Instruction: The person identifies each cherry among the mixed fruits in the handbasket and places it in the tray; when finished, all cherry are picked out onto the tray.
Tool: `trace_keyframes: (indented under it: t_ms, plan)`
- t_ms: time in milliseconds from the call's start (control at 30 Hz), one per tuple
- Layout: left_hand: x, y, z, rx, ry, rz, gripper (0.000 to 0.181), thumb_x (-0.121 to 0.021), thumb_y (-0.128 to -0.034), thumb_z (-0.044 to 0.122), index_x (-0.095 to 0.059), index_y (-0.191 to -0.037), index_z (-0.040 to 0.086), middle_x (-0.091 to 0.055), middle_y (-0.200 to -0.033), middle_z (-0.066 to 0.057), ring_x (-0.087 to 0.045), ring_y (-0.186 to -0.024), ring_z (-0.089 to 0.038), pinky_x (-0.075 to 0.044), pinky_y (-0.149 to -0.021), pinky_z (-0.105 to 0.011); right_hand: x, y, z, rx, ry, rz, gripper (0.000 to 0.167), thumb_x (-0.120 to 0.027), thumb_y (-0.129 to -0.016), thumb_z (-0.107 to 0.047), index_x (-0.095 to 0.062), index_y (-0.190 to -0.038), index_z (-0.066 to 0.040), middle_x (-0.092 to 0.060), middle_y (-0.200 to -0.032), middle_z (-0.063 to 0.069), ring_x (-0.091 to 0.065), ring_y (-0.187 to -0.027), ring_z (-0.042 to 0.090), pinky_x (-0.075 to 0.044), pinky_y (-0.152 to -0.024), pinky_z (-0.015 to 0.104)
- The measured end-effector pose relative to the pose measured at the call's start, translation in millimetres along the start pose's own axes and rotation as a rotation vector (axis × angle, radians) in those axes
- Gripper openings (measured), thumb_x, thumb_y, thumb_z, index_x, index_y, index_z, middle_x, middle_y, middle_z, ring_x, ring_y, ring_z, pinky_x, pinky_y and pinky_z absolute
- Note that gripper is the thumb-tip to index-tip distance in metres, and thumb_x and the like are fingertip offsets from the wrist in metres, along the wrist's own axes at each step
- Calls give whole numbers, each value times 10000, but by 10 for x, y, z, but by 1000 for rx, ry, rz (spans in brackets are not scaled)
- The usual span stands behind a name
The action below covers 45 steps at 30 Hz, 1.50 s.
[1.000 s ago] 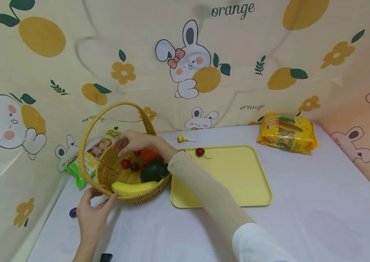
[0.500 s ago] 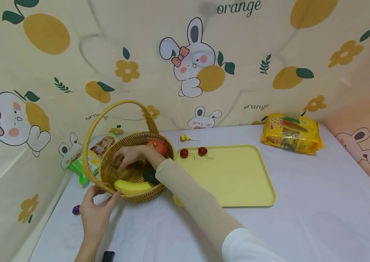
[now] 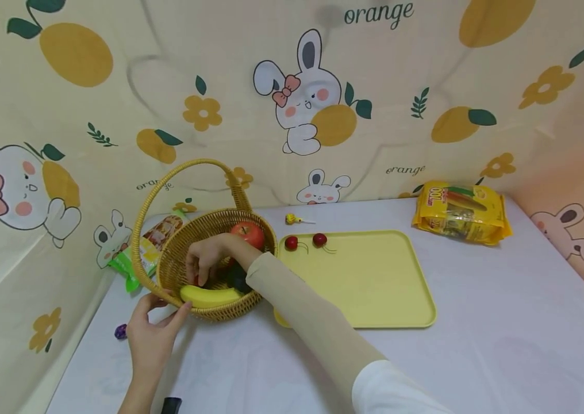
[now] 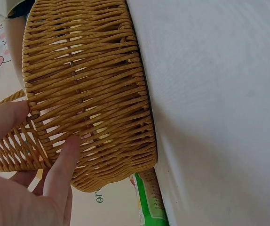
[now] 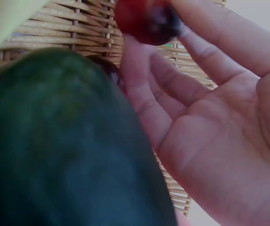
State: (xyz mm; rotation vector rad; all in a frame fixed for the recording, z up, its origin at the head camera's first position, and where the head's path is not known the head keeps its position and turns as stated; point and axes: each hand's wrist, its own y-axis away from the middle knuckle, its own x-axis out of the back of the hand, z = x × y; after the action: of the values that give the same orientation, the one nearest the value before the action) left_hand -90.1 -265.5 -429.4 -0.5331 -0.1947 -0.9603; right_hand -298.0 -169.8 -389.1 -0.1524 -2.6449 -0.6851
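Observation:
My left hand [image 3: 152, 339] grips the rim of the wicker basket [image 3: 225, 313] near the foot of its handle; in the left wrist view, thumb and fingers pinch the woven wall. My right hand [image 3: 208, 256] is down inside the basket. In the right wrist view its thumb and fingers pinch a dark red cherry [image 5: 146, 21], beside a dark green, avocado-like fruit [image 5: 74, 141]. Another dark round fruit [image 5: 107, 69] is partly hidden behind that one. A banana [image 3: 210, 296] and a red apple [image 3: 248, 234] also lie in the basket. Two cherries [image 3: 291, 243] with stems sit on the yellow tray [image 3: 364, 287].
Behind the basket on its left leans a green snack bag [image 3: 129, 267]. A purple wrapped candy [image 3: 120, 332] lies by the left wrist. At the back are a yellow lollipop [image 3: 291, 219] and a yellow snack packet [image 3: 461, 213]. A black object [image 3: 171, 405] shows at the front edge.
My right hand has dropped deeper into the basket and its fingers have closed on a cherry. The sleeve shifted left, uncovering the apple and a second cherry on the tray. The left hand keeps its grip.

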Motion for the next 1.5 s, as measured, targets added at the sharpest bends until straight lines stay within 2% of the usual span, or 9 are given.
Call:
trace_keyframes:
  t_ms: [133,233,367,500,700,833,1000,1200,1500]
  plan:
    - [0,0,-2,-5,-1,2,358,-834,-780,-16,-617,-1062,-64,-588,-1008,-60,-566,-912,-59,-573,-666,-105,47,46,-17,55,12,10,235,-697,-901,44,-694,-1135,38,-668,-976,59,-620,-846,124,-610,-813,342]
    - [2,-2,-3,-9,1,2,358,-834,-778,-20,-618,-1061,-65,-591,-1008,-66,-565,-914,-58,-574,-665,-106,143,183,-53,148,-48,49,239,-699,-898,44,-680,-1135,60,-672,-972,74,-627,-858,140,-613,-827,366]
    - [10,-5,-7,-29,12,4,359,-835,-776,-24,-622,-1063,-64,-612,-1021,-102,-565,-922,-60,-573,-661,-105,309,539,-18,358,-127,125,234,-689,-892,44,-650,-1119,82,-662,-1011,119,-633,-901,214,-603,-833,339]
    - [7,-2,-31,-46,26,6,364,-835,-771,-34,-626,-1067,-64,-616,-1028,-111,-566,-923,-58,-576,-660,-111,412,1014,248,510,-116,229,271,-724,-875,3,-613,-1106,90,-625,-1048,128,-588,-939,247,-556,-863,322]
    - [4,16,-25,-14,6,8,369,-830,-780,-28,-626,-1087,-51,-580,-1012,-52,-575,-900,-56,-577,-665,-112,446,1763,877,386,-154,378,257,-726,-885,-4,-598,-1102,42,-600,-1084,144,-613,-1009,277,-570,-879,335]
    - [-6,17,5,-26,-20,4,360,-820,-787,-31,-612,-1079,-60,-579,-1013,-71,-567,-893,-50,-572,-673,-104,417,2213,1309,310,-134,504,260,-702,-906,-5,-617,-1146,45,-626,-1101,153,-605,-1036,276,-562,-900,315]
    - [-18,6,20,-30,-9,6,356,-821,-784,-36,-611,-1070,-65,-576,-1004,-69,-584,-866,-34,-577,-672,-115,318,2616,1737,210,-139,606,268,-675,-930,-47,-650,-1182,40,-655,-1141,175,-597,-1060,273,-541,-907,266]
    - [-11,0,-4,-24,-4,1,364,-826,-786,-22,-620,-1086,-50,-583,-1015,-72,-588,-860,-20,-575,-664,-109,186,2726,2036,163,-185,648,226,-742,-880,-16,-657,-1074,62,-669,-1034,186,-638,-962,279,-574,-806,247]
    - [-19,-4,-29,-3,-2,-5,380,-827,-790,-14,-626,-1113,-33,-572,-1024,-49,-561,-907,-57,-572,-669,-102,93,2731,2183,129,-17,721,302,-795,-824,-3,-664,-1087,66,-673,-987,138,-591,-913,271,-575,-806,245]
